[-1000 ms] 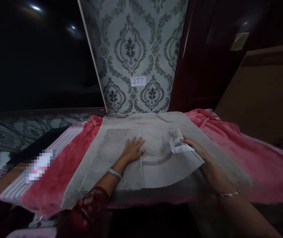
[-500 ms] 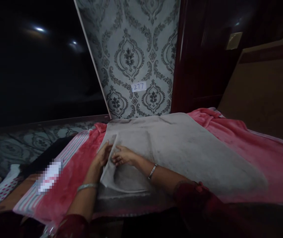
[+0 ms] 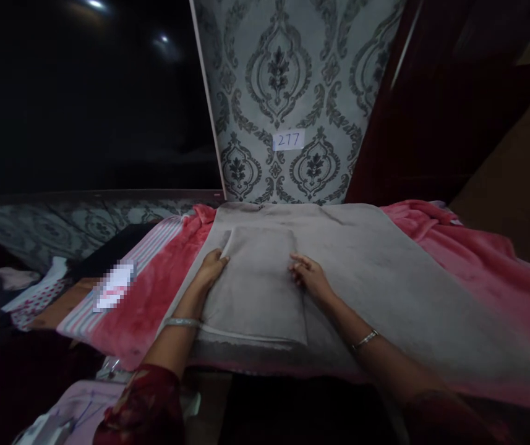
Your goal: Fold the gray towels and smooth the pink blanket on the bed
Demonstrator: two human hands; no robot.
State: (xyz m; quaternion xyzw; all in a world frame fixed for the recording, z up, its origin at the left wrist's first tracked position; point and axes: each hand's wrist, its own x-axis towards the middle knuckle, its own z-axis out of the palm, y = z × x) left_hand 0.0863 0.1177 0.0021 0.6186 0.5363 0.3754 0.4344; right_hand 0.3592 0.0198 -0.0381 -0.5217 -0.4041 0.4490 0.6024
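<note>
A grey, soft-looking cloth [image 3: 260, 278] is folded into a flat rectangle, its layered edges showing at the front. It lies on a larger spread of grey cloth [image 3: 385, 296]. At the rectangle's left edge, my left hand [image 3: 213, 267] grips the cloth, thumb on top and the other fingers partly hidden. My right hand [image 3: 310, 275] is by the right edge, palm down, with loosely bent fingers apart and the fingertips at the fold. Nothing shows in its grasp.
Pink-red blanket [image 3: 469, 247] shows on both sides of the grey spread, with a striped border at left. A dark screen [image 3: 88, 111] stands at back left, beside a patterned wall [image 3: 278, 80] bearing a paper label [image 3: 289, 139]. Brown cardboard [image 3: 515, 173] leans at right.
The raised flap of grey cloth between my hands now lies flat. My right hand has moved across to the right edge, away from my left hand. The camera view has shifted.
</note>
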